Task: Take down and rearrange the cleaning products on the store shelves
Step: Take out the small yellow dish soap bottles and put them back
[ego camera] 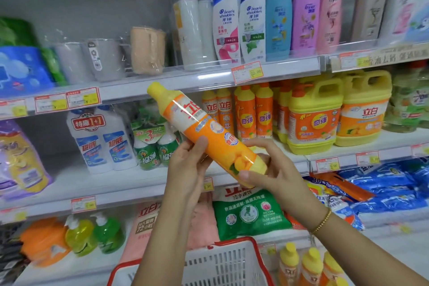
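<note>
While the middle shelf [69, 178] stands packed behind the orange bottle [209, 132], with matching bottles [217, 109] just right of it, this looks like the taking-down step: the bottle hangs tilted in mid-air, cap up. The basket [232, 242] gapes directly below it, with open room. The left hand [185, 165] wraps its middle and the right hand [276, 169] curls round its base. Next it needs lowering, clear of the shelf lip.

Both forearms are up, angled in toward each other. The left hand [188, 165] grips the bottle [209, 130] around mid-body, thumb across the front; the right hand [276, 169] wraps its lower end, thumb underneath.
</note>
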The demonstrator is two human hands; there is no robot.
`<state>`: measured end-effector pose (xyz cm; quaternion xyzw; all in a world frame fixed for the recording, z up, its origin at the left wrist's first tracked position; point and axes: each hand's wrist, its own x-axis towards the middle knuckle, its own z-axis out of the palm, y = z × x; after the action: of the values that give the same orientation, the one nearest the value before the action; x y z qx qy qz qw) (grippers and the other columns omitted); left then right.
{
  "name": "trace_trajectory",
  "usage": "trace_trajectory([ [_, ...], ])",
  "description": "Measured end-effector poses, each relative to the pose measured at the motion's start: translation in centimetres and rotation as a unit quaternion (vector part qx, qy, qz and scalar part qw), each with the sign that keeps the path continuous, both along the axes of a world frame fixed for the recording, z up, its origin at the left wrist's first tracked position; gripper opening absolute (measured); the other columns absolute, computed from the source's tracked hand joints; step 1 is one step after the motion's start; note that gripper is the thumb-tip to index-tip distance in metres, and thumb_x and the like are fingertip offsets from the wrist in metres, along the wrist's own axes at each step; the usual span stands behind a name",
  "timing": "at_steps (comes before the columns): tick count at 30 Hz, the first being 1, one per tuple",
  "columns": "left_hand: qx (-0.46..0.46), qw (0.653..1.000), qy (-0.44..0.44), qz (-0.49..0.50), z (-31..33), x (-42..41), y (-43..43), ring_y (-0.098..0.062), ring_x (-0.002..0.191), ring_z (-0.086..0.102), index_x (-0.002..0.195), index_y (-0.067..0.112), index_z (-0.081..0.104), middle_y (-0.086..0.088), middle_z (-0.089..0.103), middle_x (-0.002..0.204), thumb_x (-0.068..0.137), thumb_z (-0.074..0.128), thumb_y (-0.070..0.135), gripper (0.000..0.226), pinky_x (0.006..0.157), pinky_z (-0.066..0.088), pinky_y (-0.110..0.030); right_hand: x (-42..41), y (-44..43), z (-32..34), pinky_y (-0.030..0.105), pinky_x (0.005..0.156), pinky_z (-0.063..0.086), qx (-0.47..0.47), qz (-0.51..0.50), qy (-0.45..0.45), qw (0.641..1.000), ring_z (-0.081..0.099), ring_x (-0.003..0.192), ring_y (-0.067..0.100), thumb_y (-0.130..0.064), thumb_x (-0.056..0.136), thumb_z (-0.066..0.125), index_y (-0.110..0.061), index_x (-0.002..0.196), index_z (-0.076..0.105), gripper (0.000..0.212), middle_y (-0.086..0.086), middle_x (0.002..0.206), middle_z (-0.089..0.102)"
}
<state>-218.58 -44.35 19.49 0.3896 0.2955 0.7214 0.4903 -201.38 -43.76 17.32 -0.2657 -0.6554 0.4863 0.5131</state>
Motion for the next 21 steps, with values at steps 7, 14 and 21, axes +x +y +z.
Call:
trace_trajectory([
  [7,0.064,0.992,-0.041,-0.097,-0.2,0.5,0.3,-0.023,0.102,0.063,0.119,0.012,0.054,-0.012,0.065,0.111,0.043,0.095,0.038,0.090,0.082,0.056,-0.034,1.7,0.5,0.8,0.035,0.069,0.058,-0.330,0.323,0.195,0.865,0.066,0.091,0.036,-0.031,0.084,0.066,-0.005,0.115,0.066,0.041,0.026,0.108,0.062],
  [14,-0.014,0.991,0.077,0.110,-0.2,2.6,-0.3,-0.015,0.087,0.071,0.109,0.014,0.061,-0.003,0.072,0.098,0.059,0.075,0.026,0.054,0.068,0.059,-0.028,1.4,-0.5,1.0,0.023,0.079,0.050,0.176,-0.166,-0.344,0.907,0.058,0.097,0.004,-0.047,0.072,0.074,-0.038,0.125,0.047,0.060,-0.019,0.107,0.059],
  [21,-0.026,0.976,0.185,0.109,0.3,1.9,-0.6,-0.013,0.089,0.070,0.110,0.022,0.060,-0.001,0.071,0.104,0.060,0.072,0.043,0.055,0.075,0.059,-0.033,1.3,-0.3,0.5,0.026,0.067,0.055,-0.027,0.018,-0.160,0.987,0.068,0.078,0.015,-0.028,0.070,0.082,-0.041,0.119,0.044,0.063,0.002,0.099,0.068],
])
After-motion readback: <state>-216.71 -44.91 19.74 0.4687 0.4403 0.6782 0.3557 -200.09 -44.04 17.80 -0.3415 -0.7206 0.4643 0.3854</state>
